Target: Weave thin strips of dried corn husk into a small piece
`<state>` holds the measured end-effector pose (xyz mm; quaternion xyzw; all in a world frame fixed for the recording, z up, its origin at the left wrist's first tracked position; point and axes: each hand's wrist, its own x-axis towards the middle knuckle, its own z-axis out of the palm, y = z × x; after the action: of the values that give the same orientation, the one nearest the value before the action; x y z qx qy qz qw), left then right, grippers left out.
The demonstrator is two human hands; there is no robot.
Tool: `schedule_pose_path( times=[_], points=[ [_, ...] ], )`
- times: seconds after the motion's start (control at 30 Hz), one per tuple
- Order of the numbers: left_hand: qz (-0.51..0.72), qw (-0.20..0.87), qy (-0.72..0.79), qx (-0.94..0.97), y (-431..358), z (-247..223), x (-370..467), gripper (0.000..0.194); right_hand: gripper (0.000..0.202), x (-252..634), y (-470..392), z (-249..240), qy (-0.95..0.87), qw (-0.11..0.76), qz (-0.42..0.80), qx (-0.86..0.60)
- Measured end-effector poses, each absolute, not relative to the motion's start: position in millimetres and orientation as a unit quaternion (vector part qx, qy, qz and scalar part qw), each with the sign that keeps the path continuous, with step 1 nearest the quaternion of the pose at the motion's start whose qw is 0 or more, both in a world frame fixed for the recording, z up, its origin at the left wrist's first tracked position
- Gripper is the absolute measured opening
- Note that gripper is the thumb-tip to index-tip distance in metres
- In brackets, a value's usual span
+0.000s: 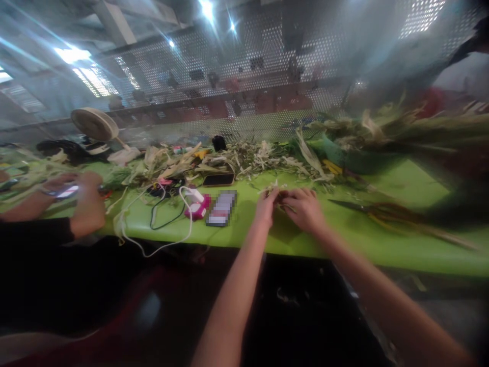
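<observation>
My left hand (266,204) is closed on a small bunch of pale husk strips (275,187), whose loose ends stick up above the fingers. My right hand (303,208) meets it from the right, fingers bent and pressed together at the base of the bunch; what exactly they pinch is too small to make out. Both hands are just above the green tabletop (244,239). A phone (221,208) with a lit, pixelated screen lies left of my left hand. Scissors (367,208) lie to the right of my right hand, blurred.
Dried husks (263,155) are heaped along the back. A dark phone (218,180), a pink charger block (197,208) and a white cable (164,248) lie left. A green basin (344,153) of husks stands right. Another person's hands (86,191) hold a phone at far left.
</observation>
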<state>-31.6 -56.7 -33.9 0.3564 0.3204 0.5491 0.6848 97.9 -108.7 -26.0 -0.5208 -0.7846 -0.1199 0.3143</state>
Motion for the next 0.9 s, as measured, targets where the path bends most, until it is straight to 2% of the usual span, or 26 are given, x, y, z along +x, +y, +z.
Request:
schedule_pose_path(
  times=[0.23, 0.37, 0.7, 0.9],
  points=[
    [0.544, 0.672, 0.316, 0.39, -57.5, -36.4, -28.1, 0.037, 0.01, 92.5, -104.5, -27.7, -0.711, 0.364, -0.128, -0.588],
    [0.541, 0.664, 0.314, 0.41, -55.2, -42.4, -23.9, 0.04, 0.014, 90.9, -96.9, -34.4, -0.674, 0.408, -0.073, -0.611],
    [0.551, 0.645, 0.308, 0.431, -56.2, -44.8, -18.6, 0.034, 0.026, 96.4, -83.0, -41.9, -0.606, 0.507, 0.084, -0.608],
    [0.547, 0.657, 0.32, 0.409, -57.6, -41.4, -17.3, 0.035, 0.017, 96.8, -81.1, -38.8, -0.597, 0.53, 0.145, -0.584]
  ],
)
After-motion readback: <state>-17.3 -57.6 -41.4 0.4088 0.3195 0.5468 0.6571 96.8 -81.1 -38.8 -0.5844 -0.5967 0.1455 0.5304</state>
